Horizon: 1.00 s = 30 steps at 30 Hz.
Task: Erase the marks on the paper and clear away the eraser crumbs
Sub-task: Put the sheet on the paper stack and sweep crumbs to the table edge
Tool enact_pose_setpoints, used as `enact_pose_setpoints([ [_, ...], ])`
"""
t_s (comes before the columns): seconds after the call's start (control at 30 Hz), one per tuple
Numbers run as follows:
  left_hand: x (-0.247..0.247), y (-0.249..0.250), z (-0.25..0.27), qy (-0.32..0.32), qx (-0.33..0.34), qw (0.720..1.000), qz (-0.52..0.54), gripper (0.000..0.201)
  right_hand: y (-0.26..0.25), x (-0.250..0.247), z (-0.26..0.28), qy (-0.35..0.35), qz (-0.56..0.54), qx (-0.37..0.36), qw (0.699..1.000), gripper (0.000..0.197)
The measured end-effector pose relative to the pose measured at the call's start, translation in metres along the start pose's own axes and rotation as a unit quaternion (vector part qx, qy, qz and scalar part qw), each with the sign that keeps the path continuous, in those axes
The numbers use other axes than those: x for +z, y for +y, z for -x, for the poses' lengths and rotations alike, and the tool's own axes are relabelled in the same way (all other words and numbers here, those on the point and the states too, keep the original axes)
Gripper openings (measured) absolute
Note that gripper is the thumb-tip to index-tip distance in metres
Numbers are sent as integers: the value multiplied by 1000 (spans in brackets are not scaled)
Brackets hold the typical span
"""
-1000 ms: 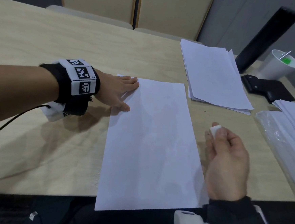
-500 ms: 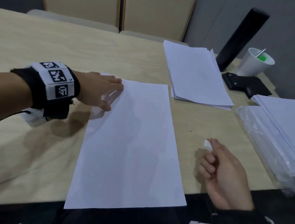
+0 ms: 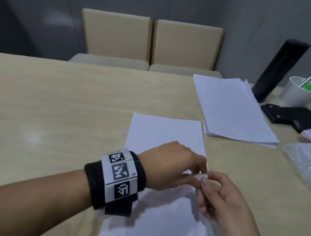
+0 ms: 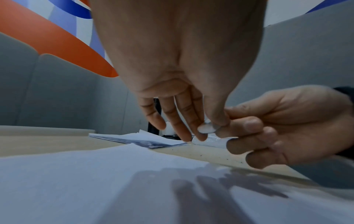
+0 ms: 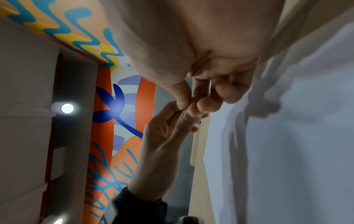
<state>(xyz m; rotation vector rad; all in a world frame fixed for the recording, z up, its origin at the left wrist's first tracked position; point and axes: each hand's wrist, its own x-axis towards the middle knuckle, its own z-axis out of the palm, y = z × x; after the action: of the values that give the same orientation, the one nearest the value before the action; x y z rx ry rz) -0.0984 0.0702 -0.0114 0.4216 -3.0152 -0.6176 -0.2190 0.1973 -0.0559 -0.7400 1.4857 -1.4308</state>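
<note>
Left hand (image 3: 173, 165) now at eraser (image 3: 201, 176)

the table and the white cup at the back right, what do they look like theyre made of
Table: pale wood or wood-look laminate, matte; faint grain lines show, so which one stays open.
White cup: probably paper or thin plastic, plain and matte; too blurred to settle.

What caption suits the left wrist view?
Left hand and right hand pinch a small white eraser above a white paper sheet.
</note>
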Motion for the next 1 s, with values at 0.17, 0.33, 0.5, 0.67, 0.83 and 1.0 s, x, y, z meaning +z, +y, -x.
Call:
enact_pose_setpoints([
  [0.17, -32, -63, 9, 56, -112, 984, -129, 23, 10, 5, 5, -49, 43, 18, 998, 52],
  [0.33, -82, -180, 32, 47, -425, 878, -216, 23, 14, -4, 7, -115, 71, 40, 990, 28],
  [0.5, -74, -211, 49, 6, -496, 826, -268, 20, 18, -11, 2, -145, 129, 53, 980, 21],
  [0.67, -39, -123, 34, -13, -297, 931, -213, 54, 12, -6, -4, -142, 135, 54, 979, 17],
  [0.83, 7, -42, 40, -147, -189, 960, -143, 80, 3, -2, 3, -76, 116, -11, 990, 15],
  [1.0, -17, -81, 31, -173, -281, 932, -150, 78, 3, -16, 30, -44, 162, -28, 985, 31],
])
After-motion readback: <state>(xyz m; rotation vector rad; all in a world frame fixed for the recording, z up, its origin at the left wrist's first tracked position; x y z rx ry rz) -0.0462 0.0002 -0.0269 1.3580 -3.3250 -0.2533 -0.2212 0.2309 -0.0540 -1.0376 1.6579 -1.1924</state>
